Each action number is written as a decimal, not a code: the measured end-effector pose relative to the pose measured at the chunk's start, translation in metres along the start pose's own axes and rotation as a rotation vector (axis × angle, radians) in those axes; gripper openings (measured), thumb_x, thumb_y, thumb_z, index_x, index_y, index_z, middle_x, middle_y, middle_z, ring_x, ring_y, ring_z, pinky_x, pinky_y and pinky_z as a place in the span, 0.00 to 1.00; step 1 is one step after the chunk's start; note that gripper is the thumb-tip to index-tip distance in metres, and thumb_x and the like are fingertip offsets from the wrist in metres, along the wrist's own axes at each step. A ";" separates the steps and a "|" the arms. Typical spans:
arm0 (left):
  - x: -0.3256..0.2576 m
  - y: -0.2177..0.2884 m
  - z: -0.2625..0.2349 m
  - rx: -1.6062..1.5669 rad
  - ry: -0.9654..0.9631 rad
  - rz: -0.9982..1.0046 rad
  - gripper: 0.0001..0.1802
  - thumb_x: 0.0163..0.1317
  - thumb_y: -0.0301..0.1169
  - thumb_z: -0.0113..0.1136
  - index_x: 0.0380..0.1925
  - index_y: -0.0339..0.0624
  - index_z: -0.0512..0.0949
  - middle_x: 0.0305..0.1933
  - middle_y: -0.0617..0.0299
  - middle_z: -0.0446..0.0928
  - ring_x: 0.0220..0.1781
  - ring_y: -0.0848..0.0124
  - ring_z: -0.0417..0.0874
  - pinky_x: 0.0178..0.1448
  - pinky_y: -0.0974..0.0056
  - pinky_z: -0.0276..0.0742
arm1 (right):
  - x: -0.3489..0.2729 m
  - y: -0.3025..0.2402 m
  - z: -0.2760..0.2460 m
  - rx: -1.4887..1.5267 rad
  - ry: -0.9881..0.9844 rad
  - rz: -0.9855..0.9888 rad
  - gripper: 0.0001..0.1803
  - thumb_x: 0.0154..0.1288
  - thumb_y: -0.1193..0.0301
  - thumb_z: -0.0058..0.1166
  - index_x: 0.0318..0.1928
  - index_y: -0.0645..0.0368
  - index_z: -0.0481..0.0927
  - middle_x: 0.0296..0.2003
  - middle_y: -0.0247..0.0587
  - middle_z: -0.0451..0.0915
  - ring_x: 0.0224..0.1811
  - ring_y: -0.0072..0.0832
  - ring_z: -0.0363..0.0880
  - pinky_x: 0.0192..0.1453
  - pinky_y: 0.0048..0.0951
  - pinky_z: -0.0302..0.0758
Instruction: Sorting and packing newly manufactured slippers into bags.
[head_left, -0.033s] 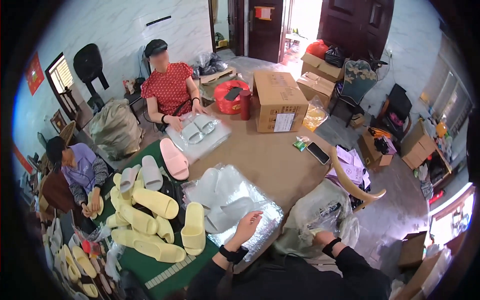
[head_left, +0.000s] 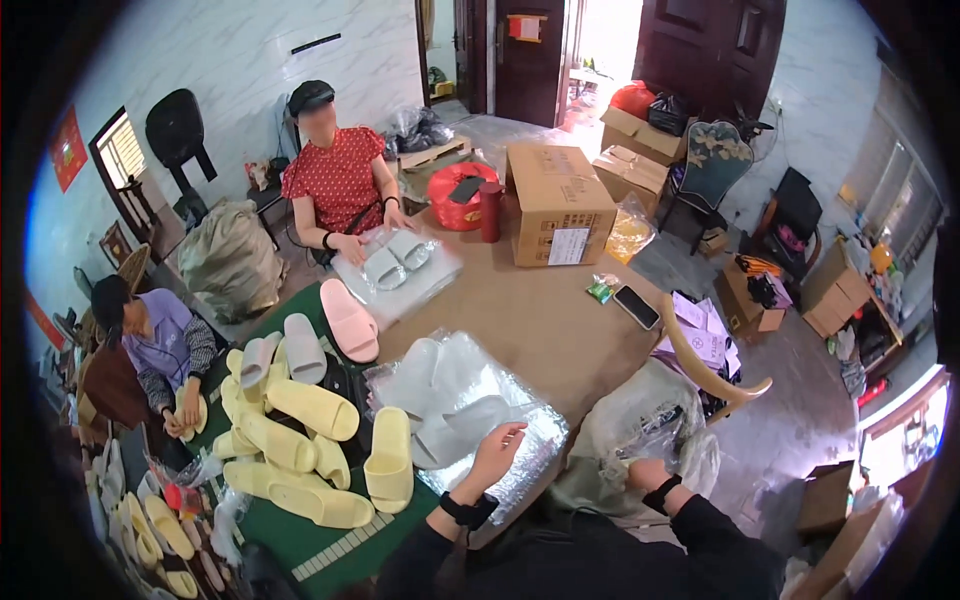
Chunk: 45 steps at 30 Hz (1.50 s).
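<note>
My left hand point(head_left: 497, 453) hovers over a stack of clear, shiny plastic bags point(head_left: 530, 450), fingers slightly bent and apart, with nothing in it. Beside its fingertips lies a grey slipper point(head_left: 470, 416) on the stack. Another grey slipper point(head_left: 415, 372) rests farther back there. At the right my right hand point(head_left: 650, 475) reaches to a whitish plastic sack point(head_left: 600, 425) by the table edge. Its fingers look curled, and what they grip is too small to make out. Left of the stack, a yellow slipper point(head_left: 388, 460) lies next to a heap of yellow slippers point(head_left: 290, 440).
A pink slipper point(head_left: 350, 320) lies on the table point(head_left: 530, 330). Across it, a person in red point(head_left: 345, 170) handles bagged grey slippers point(head_left: 395, 260). Another person in purple point(head_left: 165, 335) works at the left. A carton point(head_left: 560, 205), red flask point(head_left: 490, 212) and phone point(head_left: 636, 307) stand or lie on the table.
</note>
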<state>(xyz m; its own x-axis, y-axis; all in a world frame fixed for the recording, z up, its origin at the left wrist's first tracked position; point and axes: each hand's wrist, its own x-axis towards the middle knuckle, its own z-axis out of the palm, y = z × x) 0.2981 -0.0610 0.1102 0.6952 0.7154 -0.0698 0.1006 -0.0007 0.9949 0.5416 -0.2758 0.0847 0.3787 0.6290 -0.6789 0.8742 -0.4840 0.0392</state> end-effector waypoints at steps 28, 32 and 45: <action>-0.074 0.086 -0.083 0.915 0.614 0.431 0.16 0.46 0.24 0.49 0.39 0.39 0.73 0.33 0.61 0.72 0.35 0.64 0.74 0.37 0.62 0.71 | -0.070 -0.287 -0.174 -0.056 -0.338 -1.797 0.23 0.65 0.59 0.42 0.48 0.68 0.69 0.41 0.49 0.76 0.42 0.32 0.76 0.46 0.30 0.72; -0.107 0.022 -0.031 0.355 0.263 0.132 0.20 0.51 0.30 0.56 0.44 0.33 0.69 0.42 0.52 0.72 0.45 0.64 0.73 0.46 0.63 0.70 | -0.072 -0.299 -0.186 0.104 -0.901 -1.523 0.17 0.66 0.64 0.42 0.46 0.65 0.72 0.32 0.41 0.79 0.33 0.21 0.77 0.37 0.22 0.72; -0.105 0.067 -0.002 -0.288 0.305 -0.066 0.36 0.56 0.46 0.56 0.54 0.27 0.59 0.55 0.47 0.66 0.57 0.63 0.66 0.61 0.64 0.62 | -0.048 -0.354 -0.145 0.034 0.426 -2.031 0.12 0.54 0.73 0.52 0.42 0.58 0.73 0.29 0.44 0.75 0.30 0.41 0.74 0.32 0.34 0.71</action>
<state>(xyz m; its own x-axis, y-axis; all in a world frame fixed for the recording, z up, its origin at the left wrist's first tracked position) 0.2304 -0.1347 0.1840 0.4472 0.8814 -0.1520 -0.0957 0.2161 0.9717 0.2576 -0.0466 0.2097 -0.8657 0.2318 0.4437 0.0445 0.9184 -0.3930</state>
